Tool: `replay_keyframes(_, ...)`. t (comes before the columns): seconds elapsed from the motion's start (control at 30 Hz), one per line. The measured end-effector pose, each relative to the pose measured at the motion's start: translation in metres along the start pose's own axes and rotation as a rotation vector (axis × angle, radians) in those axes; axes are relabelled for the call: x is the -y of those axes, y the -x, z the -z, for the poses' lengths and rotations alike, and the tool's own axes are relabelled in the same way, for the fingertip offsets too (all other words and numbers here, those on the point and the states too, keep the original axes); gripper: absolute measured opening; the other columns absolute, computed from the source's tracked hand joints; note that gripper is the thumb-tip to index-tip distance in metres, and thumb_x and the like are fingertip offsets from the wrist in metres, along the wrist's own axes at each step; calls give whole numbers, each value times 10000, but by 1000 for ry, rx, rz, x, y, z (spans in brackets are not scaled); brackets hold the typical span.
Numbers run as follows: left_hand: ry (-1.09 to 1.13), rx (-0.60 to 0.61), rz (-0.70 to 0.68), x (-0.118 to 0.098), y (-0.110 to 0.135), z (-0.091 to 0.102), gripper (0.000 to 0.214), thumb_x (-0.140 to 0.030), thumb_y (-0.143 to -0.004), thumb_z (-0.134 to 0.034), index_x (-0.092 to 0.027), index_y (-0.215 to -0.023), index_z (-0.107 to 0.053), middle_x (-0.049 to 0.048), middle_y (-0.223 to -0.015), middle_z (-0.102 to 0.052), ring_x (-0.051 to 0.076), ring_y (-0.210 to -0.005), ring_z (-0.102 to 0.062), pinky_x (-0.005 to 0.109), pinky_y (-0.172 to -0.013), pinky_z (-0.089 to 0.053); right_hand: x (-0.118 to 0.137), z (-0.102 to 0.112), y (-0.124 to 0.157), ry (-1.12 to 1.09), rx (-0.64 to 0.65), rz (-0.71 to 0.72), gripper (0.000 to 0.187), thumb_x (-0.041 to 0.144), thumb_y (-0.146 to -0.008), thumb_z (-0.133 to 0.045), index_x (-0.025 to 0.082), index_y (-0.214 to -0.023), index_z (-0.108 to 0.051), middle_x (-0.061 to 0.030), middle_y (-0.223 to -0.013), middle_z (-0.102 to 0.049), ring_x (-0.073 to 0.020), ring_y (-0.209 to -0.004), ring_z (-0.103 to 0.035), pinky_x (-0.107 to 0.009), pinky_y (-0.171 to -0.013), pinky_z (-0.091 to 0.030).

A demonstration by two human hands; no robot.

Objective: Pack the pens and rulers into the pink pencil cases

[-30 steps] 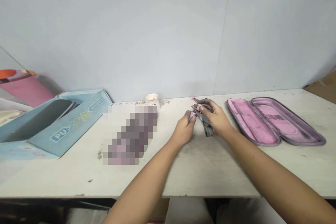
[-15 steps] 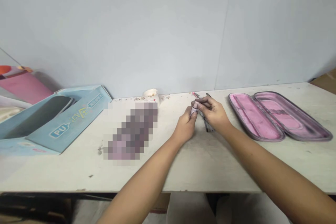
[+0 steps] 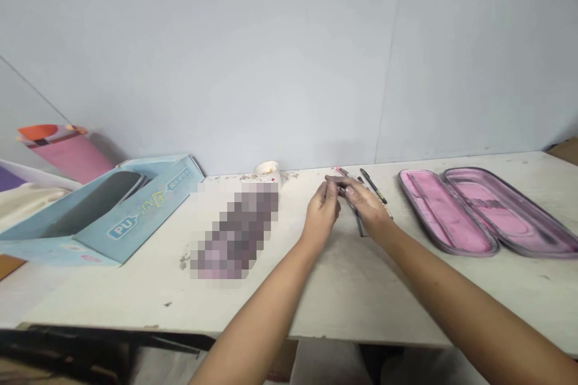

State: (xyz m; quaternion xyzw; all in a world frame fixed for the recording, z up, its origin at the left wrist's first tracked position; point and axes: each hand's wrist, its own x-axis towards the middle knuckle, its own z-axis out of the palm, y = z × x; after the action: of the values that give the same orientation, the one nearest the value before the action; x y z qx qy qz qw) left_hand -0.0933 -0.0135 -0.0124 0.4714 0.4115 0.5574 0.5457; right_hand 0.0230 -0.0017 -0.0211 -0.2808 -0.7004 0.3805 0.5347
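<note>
My left hand (image 3: 322, 209) and my right hand (image 3: 363, 200) meet above the middle of the table. The left fingers are closed, with the thumb up. My right fingers stretch across the left fingertips, with the thumb bent below them. Whatever is between the hands is hidden. Around the right hand lie a black pen (image 3: 374, 185) and a pink-ended pen or pencil (image 3: 340, 171). A dark, thin strip (image 3: 360, 225) shows under the right hand. To the right lies an open pencil case (image 3: 451, 242) with a pink, dark-smudged inside.
A blurred-out purple object (image 3: 235, 234) lies left of my hands. Behind it stands a small white cup (image 3: 267, 169) by the wall. A light-blue box (image 3: 156, 210) with a dark item inside is at the left, with a pink pouch-like thing (image 3: 76, 153) behind it.
The small pale thing seen between my fingertips is now out of sight. My right fingers have straightened over the left hand. The view has shifted slightly left.
</note>
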Motion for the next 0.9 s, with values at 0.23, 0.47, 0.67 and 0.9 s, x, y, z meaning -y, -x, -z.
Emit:
replay_keyframes(0.23,507,-91,103,-19,-5,21,273,-459,-767,-398,-198,-689,-409,-109,-376,-202,49,-281,-148,158,-315,-84,-15,-27,13,-603,106,-650,489,615,-817,-332,186,-882,-557,-98,-892,-649,-191,-818,-631,-401,-777,-511)
replay_keyframes(0.47,663,-167,148,-18,-9,31,283,-457,-784,-401,-195,-677,-413,-99,-386,-209,44,-281,-150,165,-322,-79,-5,-34,19,-751,213,-768,472,583,-838,-323,179,-789,-562,-54,-682,-645,-149,-643,-619,-375,-791,-503)
replay_keyframes(0.67,677,-154,166,-15,-9,32,300,-465,-779,-397,-193,-652,-406,-95,-390,-197,44,-288,-148,173,-329,-70,-4,-32,17,-725,188,-795,491,588,-842,-300,171,-797,-557,-49,-675,-634,-142,-634,-616,-361,-778,-503)
replay_keyframes(0.9,723,-158,163,-16,-8,34,280,-422,-785,-382,-187,-637,-415,-87,-392,-208,48,-296,-176,177,-339,-76,-3,-32,15,-687,193,-783,513,617,-825,-305,164,-812,-547,-68,-736,-650,-150,-669,-619,-359,-748,-514)
